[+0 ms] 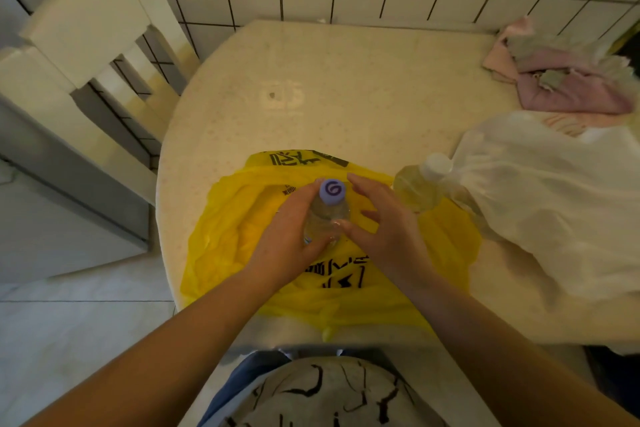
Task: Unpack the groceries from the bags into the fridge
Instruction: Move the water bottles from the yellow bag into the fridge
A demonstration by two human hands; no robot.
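A clear water bottle point(327, 213) with a purple cap stands upright over the flattened yellow plastic bag point(239, 236) at the table's near edge. My left hand point(287, 236) grips the bottle's body from the left. My right hand point(384, 222) hovers just right of the bottle with fingers spread and straight, its thumb tip close to the bottle. A second bottle point(420, 184) with yellowish liquid and a white cap pokes out of the white plastic bag point(540, 204) on the right.
The cream table point(346, 87) stands against a white tiled wall. A white wooden chair point(90, 55) stands at its left. Crumpled pink cloth point(568, 76) lies at the far right corner. Pale floor tiles lie below left.
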